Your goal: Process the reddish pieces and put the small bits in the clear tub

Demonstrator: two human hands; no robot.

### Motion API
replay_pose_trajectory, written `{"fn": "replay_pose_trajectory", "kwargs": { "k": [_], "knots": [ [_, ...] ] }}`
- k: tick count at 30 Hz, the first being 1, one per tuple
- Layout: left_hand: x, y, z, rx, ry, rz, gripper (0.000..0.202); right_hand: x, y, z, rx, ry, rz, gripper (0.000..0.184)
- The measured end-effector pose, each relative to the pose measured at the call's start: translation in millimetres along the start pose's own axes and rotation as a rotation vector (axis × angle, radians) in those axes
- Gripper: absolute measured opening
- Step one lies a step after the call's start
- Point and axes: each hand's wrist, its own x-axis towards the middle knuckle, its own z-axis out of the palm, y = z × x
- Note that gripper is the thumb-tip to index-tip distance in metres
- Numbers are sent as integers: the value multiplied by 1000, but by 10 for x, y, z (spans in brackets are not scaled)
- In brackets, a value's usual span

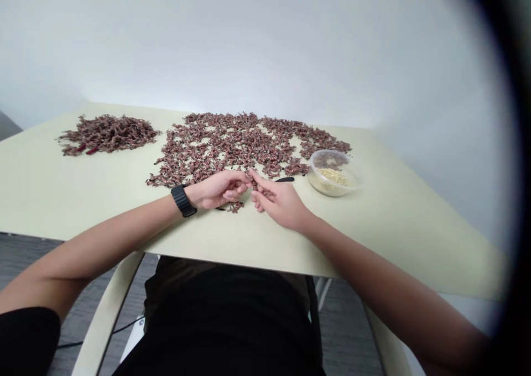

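My left hand, with a black watch on the wrist, meets my right hand above the near part of the table. Both have their fingers closed on a small reddish-brown dried piece, mostly hidden by the fingertips. A few more such scraps lie on the table just under my left hand. Right behind my hands spreads a wide layer of shrivelled reddish-brown dried pieces. A thin black object, perhaps a tool's handle, pokes out behind my right hand.
To the right stands a clear round plastic bowl with pale yellow bits inside. A denser heap of dried pieces, with darker red bits at its front, lies at the left. The pale yellow table meets a white wall behind.
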Motion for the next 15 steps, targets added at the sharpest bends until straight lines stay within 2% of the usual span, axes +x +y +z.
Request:
{"fn": "replay_pose_trajectory", "kwargs": {
  "k": [9,15],
  "knots": [
    [-9,-15,-48,-136,-48,-16,21,2,24,18,49,-30,-7,63],
    [-18,-35,-41,-92,-19,14,22,1,57,50,127,-53,38,63]
  ]
}}
